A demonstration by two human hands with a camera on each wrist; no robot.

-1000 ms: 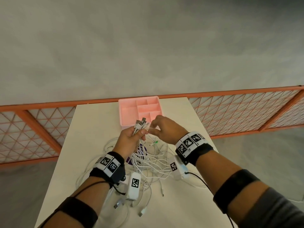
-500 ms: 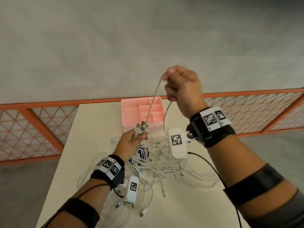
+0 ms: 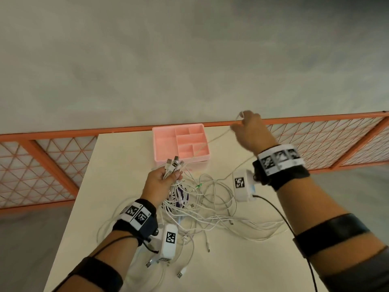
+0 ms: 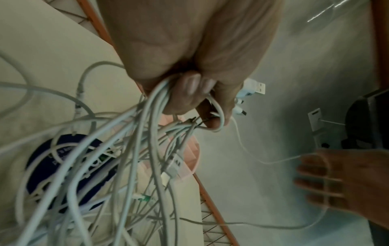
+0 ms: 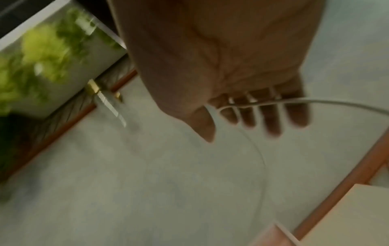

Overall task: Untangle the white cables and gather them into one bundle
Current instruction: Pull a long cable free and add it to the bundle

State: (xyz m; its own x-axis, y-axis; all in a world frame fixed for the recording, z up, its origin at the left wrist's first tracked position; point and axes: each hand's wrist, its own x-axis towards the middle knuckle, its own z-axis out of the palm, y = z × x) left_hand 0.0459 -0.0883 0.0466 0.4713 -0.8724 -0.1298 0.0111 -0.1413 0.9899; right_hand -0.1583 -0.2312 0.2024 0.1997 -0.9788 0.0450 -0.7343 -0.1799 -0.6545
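A tangle of white cables (image 3: 210, 203) lies on the cream table (image 3: 117, 165). My left hand (image 3: 168, 175) grips a bunch of cable ends, whose USB plugs (image 3: 173, 164) stick out above the fist; in the left wrist view the fingers (image 4: 189, 93) curl round many strands. My right hand (image 3: 244, 123) is out past the table's far right corner. Its fingers (image 5: 271, 114) are nearly straight, and one thin cable (image 5: 336, 103) lies looped across them. That cable (image 3: 210, 141) runs back over the tray to the left fist.
A pink divided tray (image 3: 156, 144) stands at the table's far edge. An orange mesh railing (image 3: 63, 133) runs behind the table. A dark blue round object (image 3: 181, 197) lies under the tangle. Loose plugs (image 3: 181, 275) lie near the front.
My right hand first rose high, pulling one cable up from the left fist, then dropped and swung out to the right with its fingers loosened. The left hand has stayed put.
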